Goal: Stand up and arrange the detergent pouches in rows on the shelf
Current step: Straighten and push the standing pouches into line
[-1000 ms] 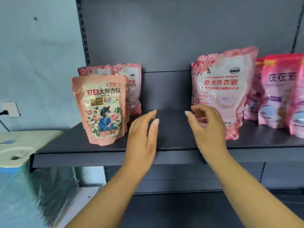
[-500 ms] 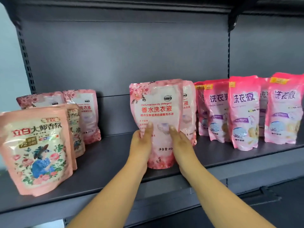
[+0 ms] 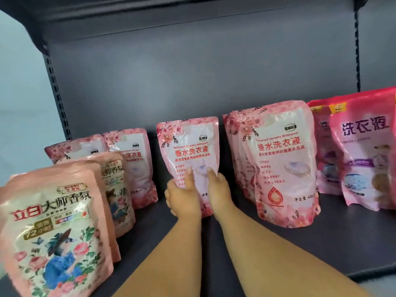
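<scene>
I hold a pink floral detergent pouch (image 3: 188,146) upright in the middle of the dark shelf (image 3: 278,249), toward the back. My left hand (image 3: 182,196) grips its lower left side, thumb on the front. My right hand (image 3: 218,189) grips its lower right side. To its right stands a row of the same pink pouches (image 3: 285,168). To its left, near the back, stand two more like it (image 3: 130,163).
Peach pouches with a rose picture (image 3: 53,232) stand in a row at the front left, close to my left forearm. Darker pink pouches (image 3: 364,151) fill the right end. The grey back panel (image 3: 192,71) closes the shelf behind.
Both hands took hold of the pink pouch from the right row and carried it left and back on the shelf. The view moved closer and to the right.
</scene>
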The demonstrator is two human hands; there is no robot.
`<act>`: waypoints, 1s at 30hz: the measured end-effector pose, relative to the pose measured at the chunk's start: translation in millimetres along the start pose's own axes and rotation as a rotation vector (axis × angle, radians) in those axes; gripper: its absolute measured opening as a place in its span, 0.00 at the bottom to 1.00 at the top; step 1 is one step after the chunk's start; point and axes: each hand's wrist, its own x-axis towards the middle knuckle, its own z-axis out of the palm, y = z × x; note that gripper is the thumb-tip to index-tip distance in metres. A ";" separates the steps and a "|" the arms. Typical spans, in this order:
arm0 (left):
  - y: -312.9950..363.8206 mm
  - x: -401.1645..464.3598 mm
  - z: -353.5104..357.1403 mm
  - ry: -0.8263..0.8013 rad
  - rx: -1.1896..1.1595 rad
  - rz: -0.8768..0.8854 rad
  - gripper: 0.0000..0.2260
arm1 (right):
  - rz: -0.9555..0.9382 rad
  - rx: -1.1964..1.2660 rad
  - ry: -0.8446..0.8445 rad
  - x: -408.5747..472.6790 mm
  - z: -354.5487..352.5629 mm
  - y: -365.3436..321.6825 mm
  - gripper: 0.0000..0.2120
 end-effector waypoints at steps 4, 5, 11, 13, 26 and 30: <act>-9.9 32.9 32.9 -0.064 -0.090 -0.009 0.18 | -0.060 -0.027 0.112 39.9 4.0 5.1 0.16; -12.0 40.5 40.2 -0.085 -0.101 -0.015 0.17 | -0.066 -0.024 0.143 49.3 4.1 5.8 0.16; -24.1 61.9 69.4 -0.197 -0.122 -0.005 0.17 | -0.143 -0.093 0.310 93.9 7.6 19.9 0.19; -28.6 66.1 72.1 -0.177 -0.098 -0.001 0.17 | -0.157 -0.137 0.341 101.6 8.8 24.3 0.22; -32.7 86.2 79.1 -0.072 -0.069 0.016 0.20 | -0.223 -0.271 0.303 128.8 15.8 29.4 0.26; -28.3 82.7 77.4 -0.144 -0.111 -0.026 0.20 | -0.169 -0.201 0.283 127.8 10.6 28.6 0.25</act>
